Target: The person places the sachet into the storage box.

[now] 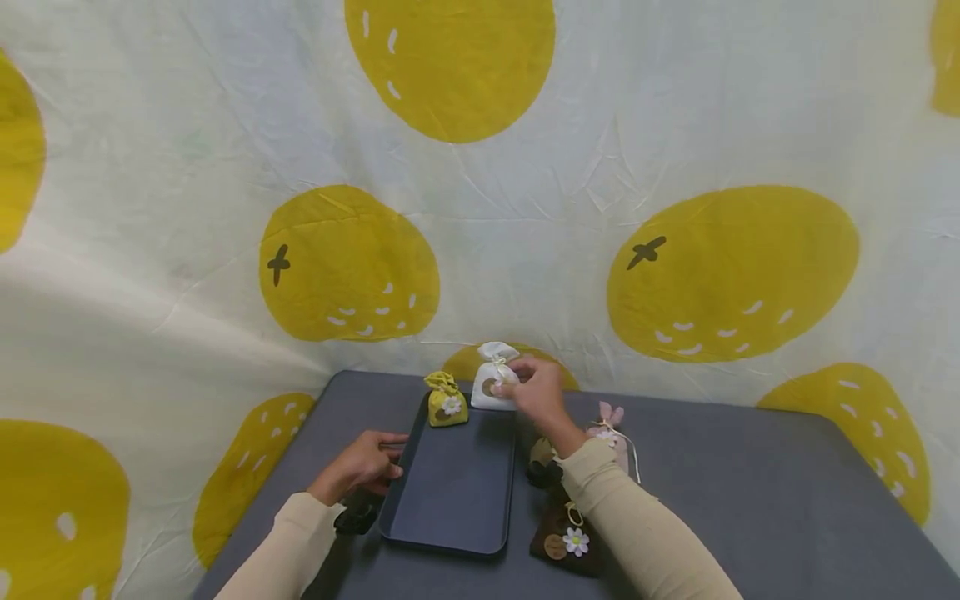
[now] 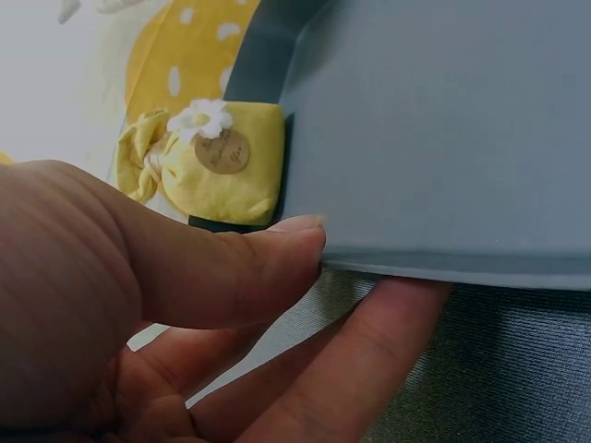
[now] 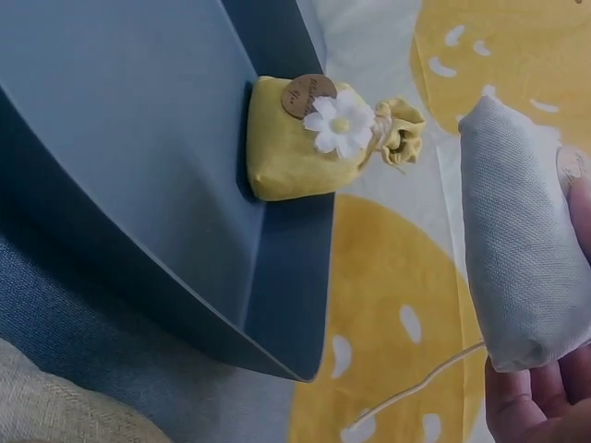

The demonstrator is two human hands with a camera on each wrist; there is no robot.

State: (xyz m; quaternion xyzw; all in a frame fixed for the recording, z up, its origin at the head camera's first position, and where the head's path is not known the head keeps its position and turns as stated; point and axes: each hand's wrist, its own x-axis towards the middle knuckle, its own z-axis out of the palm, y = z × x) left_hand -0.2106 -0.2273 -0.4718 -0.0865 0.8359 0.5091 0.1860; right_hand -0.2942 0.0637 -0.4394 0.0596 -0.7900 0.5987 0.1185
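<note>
My right hand [image 1: 536,390] holds a white drawstring pouch [image 1: 487,390] upright over the far right end of a dark grey tray [image 1: 457,492]. The right wrist view has the pouch's pale underside [image 3: 522,240] above the tray's level, with a thin cord dangling. Inside the tray, in its far left corner, stands a yellow pouch [image 1: 447,407] with a white flower and a round brown tag. With thumb and finger, my left hand [image 1: 367,462] pinches the tray's left rim [image 2: 416,268]; the thumb lies on the inner side and a finger beneath.
Right of the tray, a dark brown pouch [image 1: 562,542] with a flower lies on the grey table [image 1: 720,500]. A pink pouch [image 1: 611,433] and an olive-brown pouch [image 1: 542,452] are partly hidden by my right arm. A fruit-patterned curtain [image 1: 525,233] hangs behind the table.
</note>
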